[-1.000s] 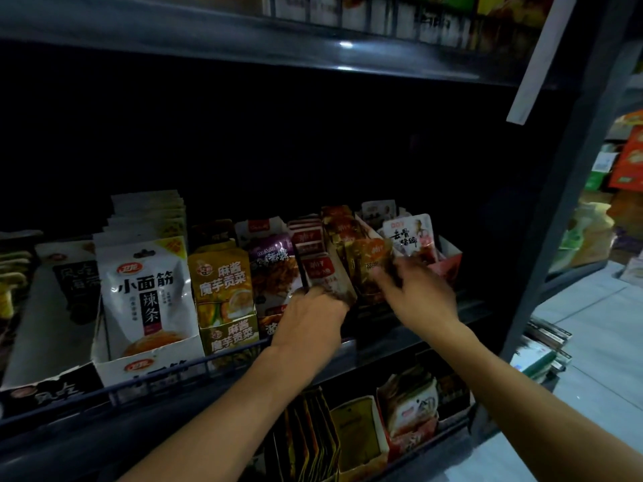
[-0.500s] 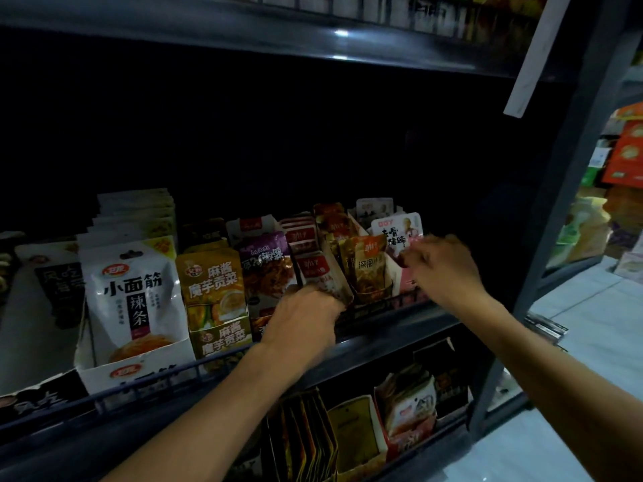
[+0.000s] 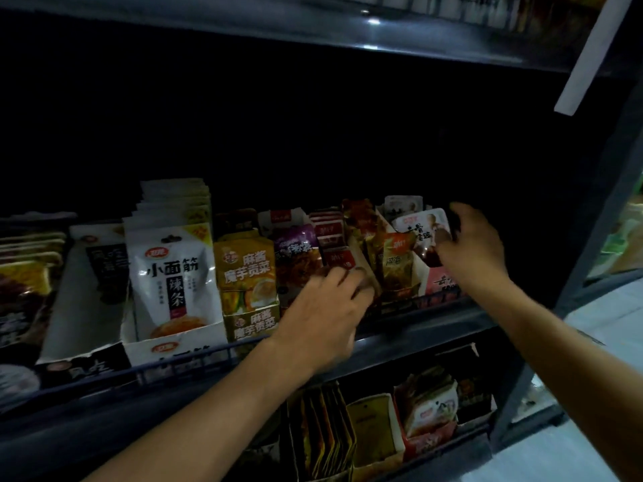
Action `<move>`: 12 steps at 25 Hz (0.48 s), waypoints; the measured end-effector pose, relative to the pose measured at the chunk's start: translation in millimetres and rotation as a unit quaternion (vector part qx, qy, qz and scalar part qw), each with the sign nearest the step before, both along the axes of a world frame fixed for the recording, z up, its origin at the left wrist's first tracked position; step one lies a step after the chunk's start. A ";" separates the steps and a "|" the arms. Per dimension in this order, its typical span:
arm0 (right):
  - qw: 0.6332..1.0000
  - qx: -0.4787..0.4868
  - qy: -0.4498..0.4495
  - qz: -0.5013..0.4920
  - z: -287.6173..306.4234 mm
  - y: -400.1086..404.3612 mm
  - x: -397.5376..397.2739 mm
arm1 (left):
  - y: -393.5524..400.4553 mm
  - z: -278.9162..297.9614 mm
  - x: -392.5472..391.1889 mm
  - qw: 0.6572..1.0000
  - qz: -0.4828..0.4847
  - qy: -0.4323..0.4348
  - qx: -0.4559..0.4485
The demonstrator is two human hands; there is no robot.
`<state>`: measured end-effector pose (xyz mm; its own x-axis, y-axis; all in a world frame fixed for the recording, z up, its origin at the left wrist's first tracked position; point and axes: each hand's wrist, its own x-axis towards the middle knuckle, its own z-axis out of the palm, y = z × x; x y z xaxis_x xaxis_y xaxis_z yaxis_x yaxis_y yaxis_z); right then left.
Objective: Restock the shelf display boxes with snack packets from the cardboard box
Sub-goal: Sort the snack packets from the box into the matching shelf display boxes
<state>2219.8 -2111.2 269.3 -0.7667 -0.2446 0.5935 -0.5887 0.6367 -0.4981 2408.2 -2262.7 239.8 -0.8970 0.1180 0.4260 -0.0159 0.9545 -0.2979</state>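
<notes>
at your nine o'clock, the white packet [image 3: 173, 278] reads 小面筋 and 辣条; just right of it, the yellow packet [image 3: 245, 269] and its display box [image 3: 251, 324] read 麻酱魔芋贡菜.

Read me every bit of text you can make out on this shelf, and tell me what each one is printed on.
"小面筋" and "辣条": white packet.
"麻酱 魔芋贡菜": yellow packet.
"麻酱 魔芋贡菜" again: its yellow box front.
Purple packet, red packets, orange packet, pink-white packet in the right hand: blurred, unreadable.
Black box at left: unreadable.
</notes>
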 end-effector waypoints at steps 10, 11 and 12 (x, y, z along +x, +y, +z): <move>0.936 0.142 0.094 0.308 -49.6 -90.1 172.2 | -47.8 -13.4 111.3 0.975 0.165 -0.029 0.143; 0.937 0.152 0.084 0.301 -49.7 -92.3 176.9 | -48.1 -10.9 118.3 0.979 0.152 -0.015 0.137; 0.942 0.162 0.072 0.286 -48.6 -92.1 181.1 | -49.7 -7.5 129.7 0.983 0.140 0.008 0.122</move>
<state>2400.9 -2203.3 220.7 -0.3711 -0.7794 0.5048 -0.9283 0.2988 -0.2212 2537.9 -2312.4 232.3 -0.8731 -0.2399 0.4244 -0.2905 0.9552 -0.0576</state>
